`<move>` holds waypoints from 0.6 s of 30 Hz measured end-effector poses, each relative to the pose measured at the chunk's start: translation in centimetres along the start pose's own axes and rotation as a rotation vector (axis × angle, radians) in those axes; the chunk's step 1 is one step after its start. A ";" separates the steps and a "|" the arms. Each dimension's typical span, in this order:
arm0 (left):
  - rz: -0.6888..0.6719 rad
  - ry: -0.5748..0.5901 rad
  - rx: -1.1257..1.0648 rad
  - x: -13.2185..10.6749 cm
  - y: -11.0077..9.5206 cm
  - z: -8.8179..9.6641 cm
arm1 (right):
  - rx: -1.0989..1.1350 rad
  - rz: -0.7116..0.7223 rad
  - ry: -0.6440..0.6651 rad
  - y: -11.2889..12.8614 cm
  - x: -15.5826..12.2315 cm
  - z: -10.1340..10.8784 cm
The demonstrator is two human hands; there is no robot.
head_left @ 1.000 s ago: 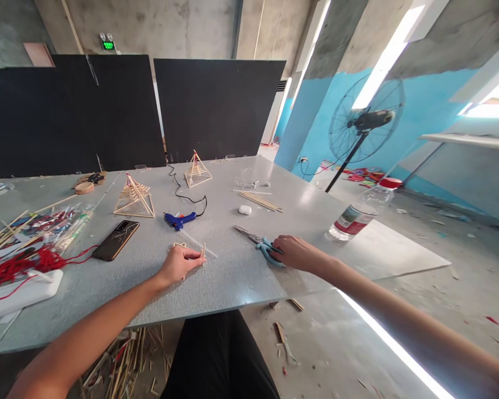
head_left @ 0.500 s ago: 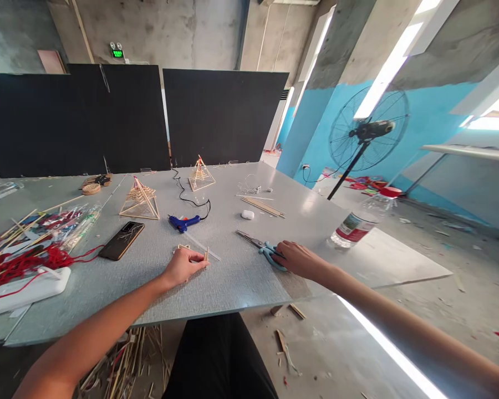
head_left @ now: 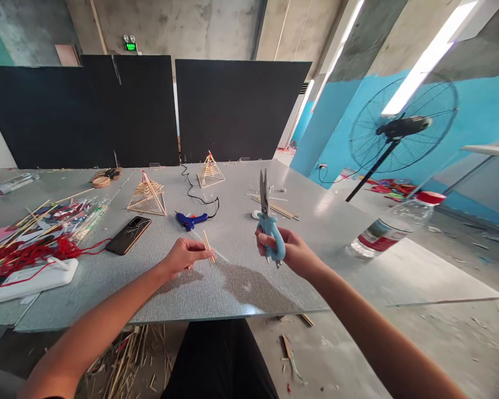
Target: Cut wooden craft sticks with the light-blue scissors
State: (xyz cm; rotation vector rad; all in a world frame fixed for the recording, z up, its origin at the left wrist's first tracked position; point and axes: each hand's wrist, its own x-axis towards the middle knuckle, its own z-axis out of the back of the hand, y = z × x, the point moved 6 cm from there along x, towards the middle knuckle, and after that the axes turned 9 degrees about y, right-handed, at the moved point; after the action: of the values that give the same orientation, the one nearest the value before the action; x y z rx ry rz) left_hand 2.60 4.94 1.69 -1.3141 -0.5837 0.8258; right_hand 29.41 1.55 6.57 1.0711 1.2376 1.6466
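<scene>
Short thin wooden sticks (head_left: 208,244) are pinched between the thumb and fingers of my left hand (head_left: 185,256), just over the table. My right hand (head_left: 293,249) grips the light-blue handles of a pair of scissors (head_left: 270,221), raised with the blades pointing up and nearly together. Behind my left hand a blue glue gun (head_left: 191,220) lies on its side with its black cord trailing back. A clear glue stick (head_left: 221,255) lies partly behind the wooden sticks. Two stick pyramids, a nearer one (head_left: 147,195) and a farther one (head_left: 210,170), stand toward the back.
Left on the table (head_left: 120,293) are a phone (head_left: 128,235), a white power strip (head_left: 37,280) and tangled red yarn (head_left: 37,252). Loose sticks (head_left: 280,209) lie behind the scissors. A water bottle (head_left: 386,235) stands at right, near a floor fan (head_left: 403,130). Black panels (head_left: 241,111) border the back.
My right hand has lifted the scissors off the table and turned them upright, moving left. My left hand has raised the wooden sticks slightly. The view has shifted a little.
</scene>
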 end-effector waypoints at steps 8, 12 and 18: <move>0.039 0.034 -0.021 -0.2 0.1 -0.1 | 0.177 0.153 -0.149 -2.6 7.0 -2.6; 0.026 0.052 0.029 -0.2 0.8 -1.7 | 0.066 0.113 -0.102 -3.8 6.3 -1.7; -0.036 0.102 0.211 0.1 1.7 -3.5 | -0.464 0.118 0.000 -3.9 2.2 0.6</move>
State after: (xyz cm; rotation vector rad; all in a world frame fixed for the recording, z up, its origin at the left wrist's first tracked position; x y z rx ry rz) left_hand 5.08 3.01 -0.64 -1.1426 -0.4257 0.7645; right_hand 29.69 4.58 3.27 0.8621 0.7444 1.9010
